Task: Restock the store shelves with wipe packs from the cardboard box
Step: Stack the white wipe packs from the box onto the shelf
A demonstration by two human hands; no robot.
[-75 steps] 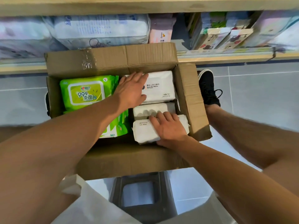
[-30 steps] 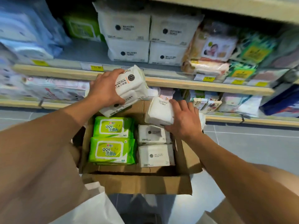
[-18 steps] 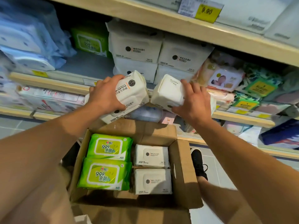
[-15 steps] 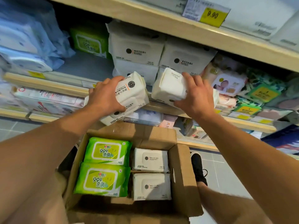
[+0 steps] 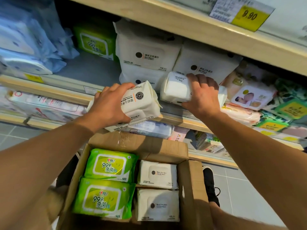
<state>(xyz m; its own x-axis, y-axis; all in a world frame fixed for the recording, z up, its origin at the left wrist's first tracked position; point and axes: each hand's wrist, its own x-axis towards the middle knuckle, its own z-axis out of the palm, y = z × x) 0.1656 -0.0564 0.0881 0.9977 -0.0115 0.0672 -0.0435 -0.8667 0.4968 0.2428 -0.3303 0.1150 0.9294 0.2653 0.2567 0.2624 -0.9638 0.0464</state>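
Left hand (image 5: 109,105) curled round a tilted white plastic wipe pack (image 5: 141,103); right hand (image 5: 201,95) clamped on a second white pack (image 5: 176,89), both raised to the wooden shelf edge (image 5: 179,118) for stocking. Below, open brown cardboard box (image 5: 191,183) holding green (image 5: 108,168) and white packs (image 5: 157,174).

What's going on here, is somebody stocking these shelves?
Yes. A person is lifting white wipe packs up to the shelf. The left hand grips one white pack, and the right hand holds another against the white packs stacked on the shelf. Neither pack is set down yet. Below, the open cardboard box holds two green packs and two white ones.
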